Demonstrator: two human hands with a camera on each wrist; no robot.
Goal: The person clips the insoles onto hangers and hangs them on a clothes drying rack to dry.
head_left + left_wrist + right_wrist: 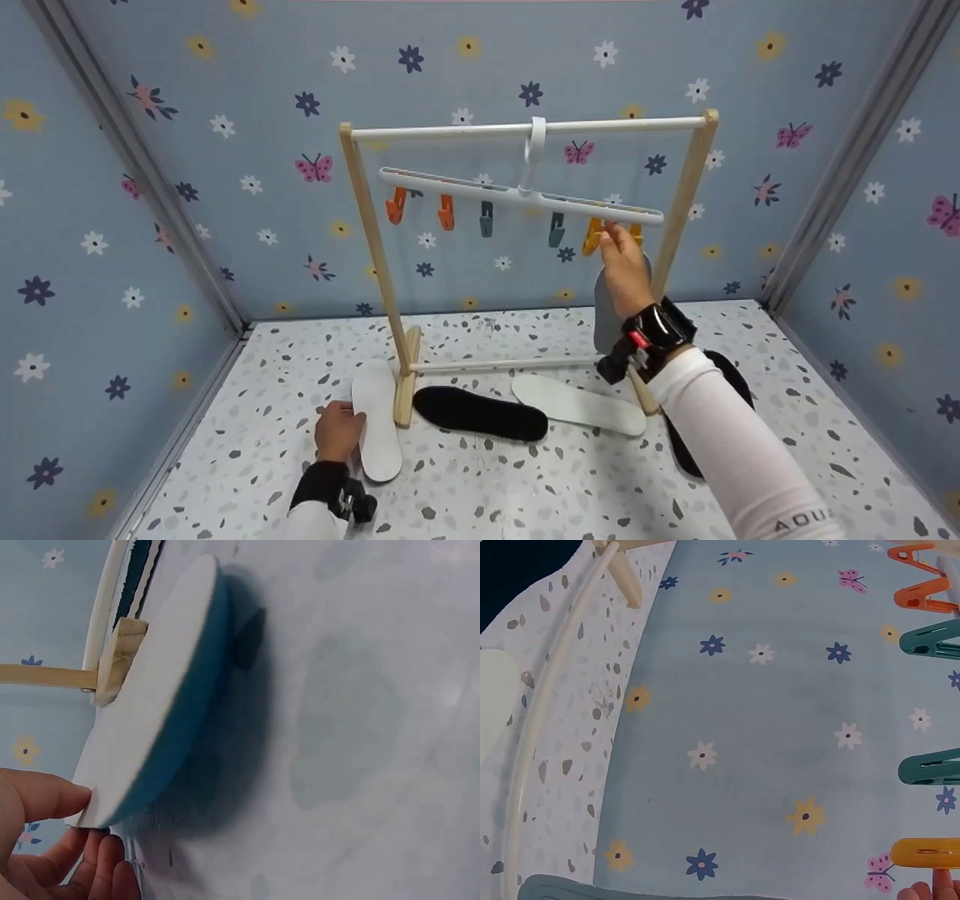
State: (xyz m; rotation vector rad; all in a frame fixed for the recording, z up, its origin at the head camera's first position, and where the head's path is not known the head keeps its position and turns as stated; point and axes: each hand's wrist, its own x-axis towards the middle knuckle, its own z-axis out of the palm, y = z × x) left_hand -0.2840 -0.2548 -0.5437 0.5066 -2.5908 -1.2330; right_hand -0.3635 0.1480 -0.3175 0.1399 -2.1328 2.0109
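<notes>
My left hand (340,433) pinches the edge of a white insole (377,424) on the tabletop. In the left wrist view the insole's blue underside (187,735) shows, tilted off the surface. My right hand (627,270) is raised to the right end of a white hanger (450,184), its fingers at the yellow clothespins (592,237). It appears to pinch the right-hand one, mostly hidden behind the fingers. A grey insole (609,322) hangs upright below there, partly covered by the hand and wrist. Orange clothespins (446,213) and green clothespins (556,229) hang along the hanger.
The hanger hooks over the top bar (450,131) of a wooden rack (375,255), sloping down to the right. On the speckled tabletop (480,495) lie a black insole (480,413), a pale insole (581,405) and, partly behind my right arm, another black insole (682,450). Flowered walls enclose the table.
</notes>
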